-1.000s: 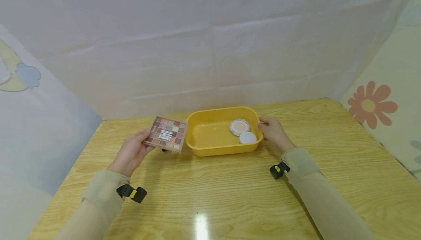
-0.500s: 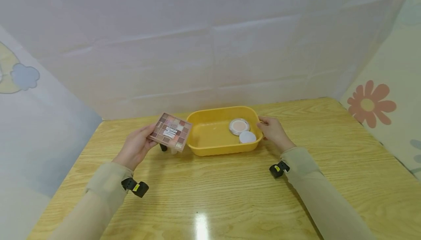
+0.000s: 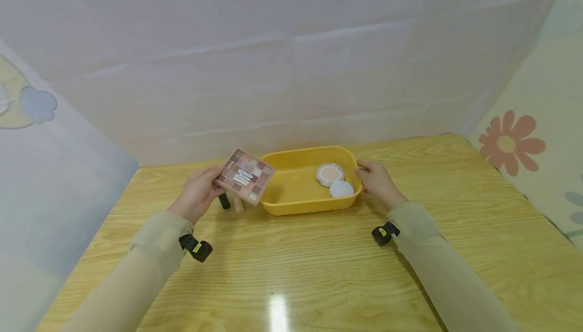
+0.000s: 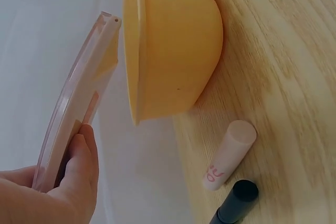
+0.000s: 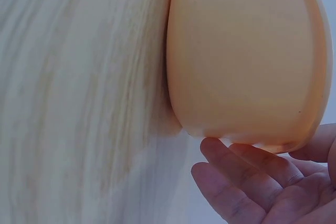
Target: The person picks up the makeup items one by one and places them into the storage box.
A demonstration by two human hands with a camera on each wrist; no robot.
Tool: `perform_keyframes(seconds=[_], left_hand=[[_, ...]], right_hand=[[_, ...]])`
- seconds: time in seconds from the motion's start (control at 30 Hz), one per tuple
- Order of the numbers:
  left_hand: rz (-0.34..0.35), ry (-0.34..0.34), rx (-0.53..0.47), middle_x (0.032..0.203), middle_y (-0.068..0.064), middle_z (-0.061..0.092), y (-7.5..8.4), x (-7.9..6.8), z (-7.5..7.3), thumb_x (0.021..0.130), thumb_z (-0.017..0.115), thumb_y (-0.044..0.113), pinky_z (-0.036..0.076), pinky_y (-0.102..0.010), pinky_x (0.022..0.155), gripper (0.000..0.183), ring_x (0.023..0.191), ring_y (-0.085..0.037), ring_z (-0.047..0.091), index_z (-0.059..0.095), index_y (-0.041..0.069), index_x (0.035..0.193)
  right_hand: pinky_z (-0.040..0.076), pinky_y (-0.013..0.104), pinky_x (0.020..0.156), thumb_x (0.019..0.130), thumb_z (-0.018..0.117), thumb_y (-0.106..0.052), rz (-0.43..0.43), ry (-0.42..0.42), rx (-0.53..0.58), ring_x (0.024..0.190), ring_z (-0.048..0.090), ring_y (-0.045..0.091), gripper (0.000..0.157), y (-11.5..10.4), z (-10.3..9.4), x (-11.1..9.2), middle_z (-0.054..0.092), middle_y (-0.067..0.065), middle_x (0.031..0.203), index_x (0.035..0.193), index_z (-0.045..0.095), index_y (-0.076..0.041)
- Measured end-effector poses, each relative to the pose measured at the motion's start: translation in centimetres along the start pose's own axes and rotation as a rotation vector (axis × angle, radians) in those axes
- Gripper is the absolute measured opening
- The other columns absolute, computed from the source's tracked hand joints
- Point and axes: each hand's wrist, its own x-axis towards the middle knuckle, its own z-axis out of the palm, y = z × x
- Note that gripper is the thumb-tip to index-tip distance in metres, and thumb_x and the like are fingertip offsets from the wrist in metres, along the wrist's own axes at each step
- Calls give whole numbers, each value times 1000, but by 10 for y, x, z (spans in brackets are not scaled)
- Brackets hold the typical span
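Pinching the eyeshadow palette (image 3: 245, 176) in the left hand (image 3: 197, 194), tilted, raised off the wooden table (image 3: 273, 256) at the left end of the yellow tray (image 3: 309, 207)! Gripping the opposite end with the right hand (image 3: 380, 185). Spotting a round compact (image 3: 330, 174) and white jar (image 3: 341, 189) inside, pink tube (image 4: 231, 153) and black tube (image 4: 237, 202) outside.

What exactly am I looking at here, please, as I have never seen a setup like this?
No machine here, just a person's bare hands. The wide view comes from a head camera, the close-ups from a small black camera on each wrist. The left hand holds up a flat square brown-and-pink makeup palette; the right hand grips an oblong yellow plastic tub containing a round clear-rimmed compact and a round white-topped pot. Near the tub on the yellowish wood-grain table are a pale pink cylindrical tube and a black cylindrical tube.
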Motion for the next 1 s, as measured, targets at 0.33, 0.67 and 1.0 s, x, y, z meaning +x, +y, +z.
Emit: perform_keyframes(seconds=[0.33,0.67,1.0], left_hand=[[8,12,26,106,0,58,9,11,11,110,39,23,53,-15,79,51,84,0,63,35,-7,151],[2,16,92,107,-3,61,12,19,27,109,43,23,53,-17,81,49,83,-2,62,42,-8,147],[-13,14,115,133,-18,59,11,22,38,108,47,25,54,-21,90,49,88,-5,64,45,-5,146]], right_hand=[[55,30,75,109,42,-18,-18,-1,-8,110,57,32,52,-1,-2,-2,46,30,148,155,29,4],[55,30,75,109,42,-16,-21,5,-8,107,57,30,52,-1,-1,-2,47,30,147,154,30,4],[55,30,73,109,42,-17,-15,3,-4,102,58,28,52,0,0,-3,49,30,145,155,30,4]])
